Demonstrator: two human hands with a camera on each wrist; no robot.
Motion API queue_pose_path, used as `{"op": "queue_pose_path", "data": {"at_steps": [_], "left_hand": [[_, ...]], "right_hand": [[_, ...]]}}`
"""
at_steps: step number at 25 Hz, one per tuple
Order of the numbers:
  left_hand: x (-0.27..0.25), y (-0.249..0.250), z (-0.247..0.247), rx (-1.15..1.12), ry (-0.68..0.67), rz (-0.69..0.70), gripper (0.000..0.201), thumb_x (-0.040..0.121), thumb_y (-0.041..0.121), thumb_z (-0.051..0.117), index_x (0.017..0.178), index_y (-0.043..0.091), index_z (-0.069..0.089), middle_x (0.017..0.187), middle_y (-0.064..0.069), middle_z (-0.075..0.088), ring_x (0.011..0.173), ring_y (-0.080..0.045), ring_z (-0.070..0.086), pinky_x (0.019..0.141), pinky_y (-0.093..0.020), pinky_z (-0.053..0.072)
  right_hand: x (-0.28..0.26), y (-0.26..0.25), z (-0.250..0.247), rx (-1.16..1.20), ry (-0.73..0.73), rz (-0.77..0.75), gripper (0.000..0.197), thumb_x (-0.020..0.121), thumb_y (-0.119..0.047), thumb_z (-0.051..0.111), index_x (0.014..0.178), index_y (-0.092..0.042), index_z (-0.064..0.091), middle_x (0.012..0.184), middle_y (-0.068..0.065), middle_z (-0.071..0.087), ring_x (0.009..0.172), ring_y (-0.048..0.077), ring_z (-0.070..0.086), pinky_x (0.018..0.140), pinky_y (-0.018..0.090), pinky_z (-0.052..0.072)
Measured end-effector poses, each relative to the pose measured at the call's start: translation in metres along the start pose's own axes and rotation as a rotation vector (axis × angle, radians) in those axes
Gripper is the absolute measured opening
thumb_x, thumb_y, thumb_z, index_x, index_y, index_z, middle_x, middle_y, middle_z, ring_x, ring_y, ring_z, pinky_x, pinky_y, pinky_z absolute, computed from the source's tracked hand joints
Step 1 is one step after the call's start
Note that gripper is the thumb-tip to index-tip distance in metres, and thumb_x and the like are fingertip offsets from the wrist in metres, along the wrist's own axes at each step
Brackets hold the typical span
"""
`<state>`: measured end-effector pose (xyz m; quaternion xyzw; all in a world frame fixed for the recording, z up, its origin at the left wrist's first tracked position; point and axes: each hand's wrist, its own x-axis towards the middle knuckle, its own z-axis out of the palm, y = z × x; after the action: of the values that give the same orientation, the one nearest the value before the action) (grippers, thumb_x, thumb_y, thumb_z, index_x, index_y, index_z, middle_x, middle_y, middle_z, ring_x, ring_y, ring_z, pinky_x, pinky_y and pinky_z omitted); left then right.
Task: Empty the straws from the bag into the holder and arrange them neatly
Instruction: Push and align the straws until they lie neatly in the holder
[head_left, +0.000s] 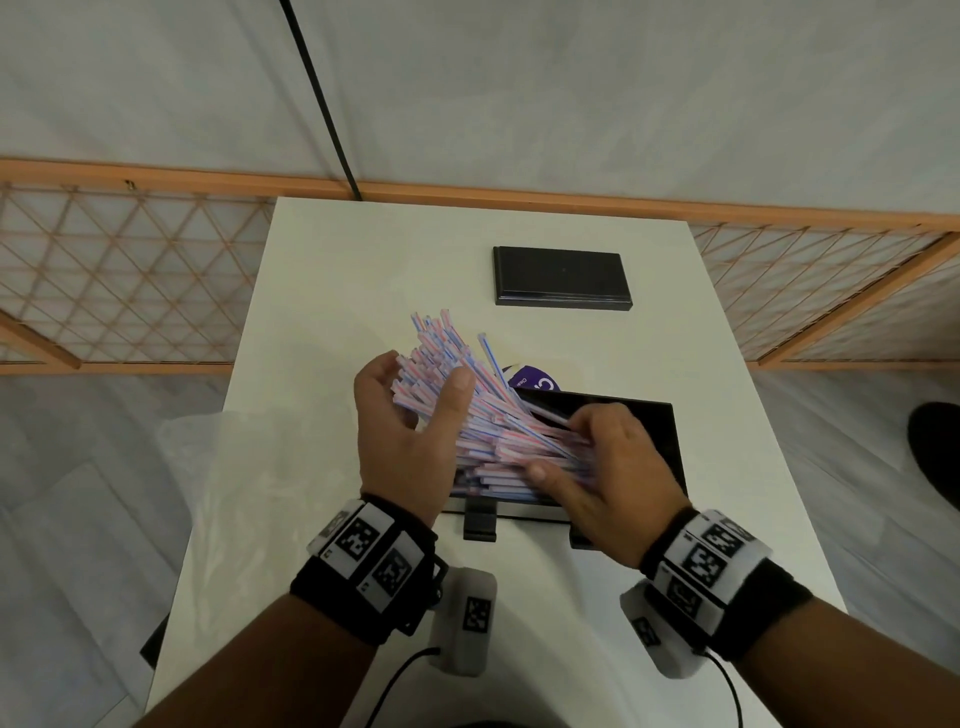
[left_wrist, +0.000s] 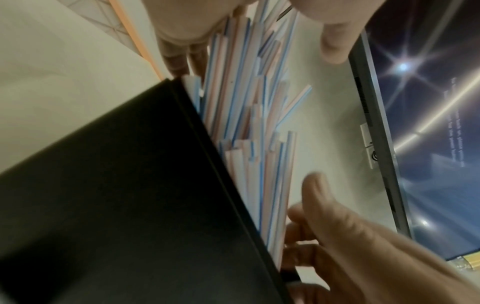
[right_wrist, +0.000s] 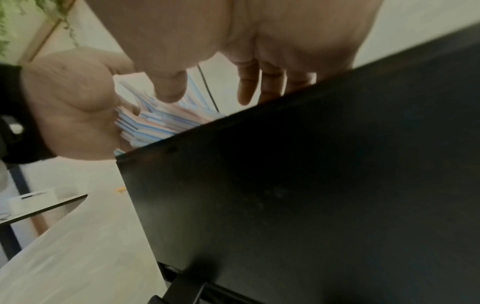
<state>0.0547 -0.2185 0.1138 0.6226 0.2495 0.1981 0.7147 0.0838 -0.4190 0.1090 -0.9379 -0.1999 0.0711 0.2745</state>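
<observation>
A thick bundle of pink, blue and white striped straws (head_left: 467, 410) fans out of the open black holder (head_left: 660, 441) toward the upper left. My left hand (head_left: 421, 379) cups the raised end of the fan, with the thumb on one side and curled fingers on the other. My right hand (head_left: 558, 449) lies flat over the straw ends inside the holder and presses them down with spread fingers. The left wrist view has the straws (left_wrist: 246, 102) leaning on the holder's wall (left_wrist: 116, 205). In the right wrist view my fingers (right_wrist: 246, 88) hang over the holder's rim (right_wrist: 311, 185).
The holder's black lid (head_left: 561, 278) lies farther back on the white table (head_left: 322, 270). A clear plastic bag (head_left: 234, 467) lies crumpled at the table's left edge. A purple label (head_left: 535, 384) peeks out behind the holder. A wooden lattice fence (head_left: 130, 280) runs behind.
</observation>
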Motion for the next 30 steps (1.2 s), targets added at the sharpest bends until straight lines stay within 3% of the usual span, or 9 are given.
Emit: {"op": "queue_pose_path", "data": {"at_steps": [2, 4, 7, 10, 13, 17, 20, 23, 30], "left_hand": [[-0.002, 0.002, 0.002, -0.041, -0.014, 0.006, 0.069, 0.084, 0.046, 0.076, 0.129, 0.001, 0.049, 0.103, 0.001, 0.069, 0.084, 0.003, 0.070, 0.075, -0.015, 0.054], [-0.004, 0.002, 0.004, -0.039, -0.033, 0.002, 0.060, 0.087, 0.043, 0.069, 0.126, 0.000, 0.053, 0.103, 0.003, 0.070, 0.086, 0.006, 0.069, 0.076, -0.011, 0.051], [-0.004, 0.002, 0.006, -0.090, -0.021, -0.024, 0.052, 0.086, 0.038, 0.070, 0.123, 0.004, 0.056, 0.102, 0.005, 0.071, 0.086, 0.003, 0.070, 0.075, -0.015, 0.054], [-0.005, 0.005, 0.009, -0.145, 0.009, -0.046, 0.065, 0.076, 0.044, 0.069, 0.124, 0.002, 0.056, 0.103, -0.001, 0.072, 0.083, 0.000, 0.072, 0.071, -0.017, 0.056], [-0.006, 0.003, 0.008, -0.120, 0.027, -0.068, 0.060, 0.079, 0.047, 0.073, 0.115, 0.001, 0.057, 0.099, -0.001, 0.071, 0.083, -0.003, 0.072, 0.073, -0.024, 0.057], [-0.005, -0.003, 0.007, -0.179, 0.076, -0.126, 0.060, 0.078, 0.048, 0.076, 0.113, 0.003, 0.059, 0.104, -0.009, 0.072, 0.097, -0.023, 0.073, 0.083, -0.041, 0.060], [-0.003, -0.008, 0.007, -0.144, 0.079, -0.105, 0.039, 0.086, 0.040, 0.071, 0.107, 0.009, 0.061, 0.098, -0.001, 0.072, 0.085, -0.008, 0.071, 0.076, -0.031, 0.057], [-0.002, -0.012, 0.007, -0.111, 0.077, -0.094, 0.028, 0.092, 0.035, 0.071, 0.106, 0.013, 0.061, 0.100, 0.000, 0.073, 0.086, -0.007, 0.071, 0.079, -0.032, 0.057], [-0.004, -0.011, 0.006, -0.143, 0.061, -0.086, 0.059, 0.079, 0.049, 0.074, 0.116, 0.004, 0.059, 0.105, -0.005, 0.073, 0.086, -0.007, 0.072, 0.081, -0.032, 0.061]], "right_hand": [[-0.013, 0.008, -0.002, 0.000, -0.005, -0.043, 0.040, 0.080, -0.061, 0.058, 0.090, -0.022, 0.053, 0.086, -0.006, 0.052, 0.080, 0.014, 0.048, 0.073, 0.030, 0.043], [-0.022, 0.013, 0.004, -0.055, -0.114, -0.079, 0.041, 0.081, -0.060, 0.056, 0.096, -0.022, 0.060, 0.090, -0.004, 0.059, 0.084, 0.017, 0.055, 0.077, 0.035, 0.049], [-0.017, 0.016, 0.011, -0.116, -0.200, -0.093, 0.058, 0.080, -0.063, 0.053, 0.118, -0.020, 0.060, 0.110, -0.001, 0.063, 0.103, 0.023, 0.059, 0.090, 0.038, 0.050], [-0.007, 0.014, 0.010, -0.132, -0.274, -0.072, 0.064, 0.078, -0.069, 0.045, 0.119, -0.022, 0.059, 0.113, -0.001, 0.062, 0.107, 0.023, 0.059, 0.093, 0.034, 0.048], [-0.004, 0.008, 0.011, -0.182, -0.325, -0.070, 0.067, 0.079, -0.076, 0.038, 0.126, -0.030, 0.053, 0.123, -0.004, 0.060, 0.118, 0.022, 0.055, 0.099, 0.038, 0.047], [-0.001, -0.001, 0.012, -0.187, -0.373, -0.061, 0.072, 0.081, -0.078, 0.027, 0.131, -0.032, 0.050, 0.128, -0.005, 0.058, 0.122, 0.020, 0.053, 0.101, 0.036, 0.045], [0.003, -0.004, 0.015, -0.234, -0.414, -0.023, 0.080, 0.077, -0.083, 0.025, 0.130, -0.030, 0.050, 0.130, -0.003, 0.058, 0.123, 0.022, 0.053, 0.103, 0.038, 0.044], [0.008, -0.004, 0.016, -0.202, -0.440, -0.032, 0.081, 0.076, -0.083, 0.027, 0.131, -0.030, 0.050, 0.129, -0.002, 0.059, 0.122, 0.023, 0.055, 0.102, 0.038, 0.045], [0.018, -0.004, 0.019, -0.162, -0.495, -0.019, 0.081, 0.075, -0.086, 0.026, 0.123, -0.029, 0.059, 0.121, -0.001, 0.062, 0.118, 0.021, 0.055, 0.101, 0.037, 0.046]]}}
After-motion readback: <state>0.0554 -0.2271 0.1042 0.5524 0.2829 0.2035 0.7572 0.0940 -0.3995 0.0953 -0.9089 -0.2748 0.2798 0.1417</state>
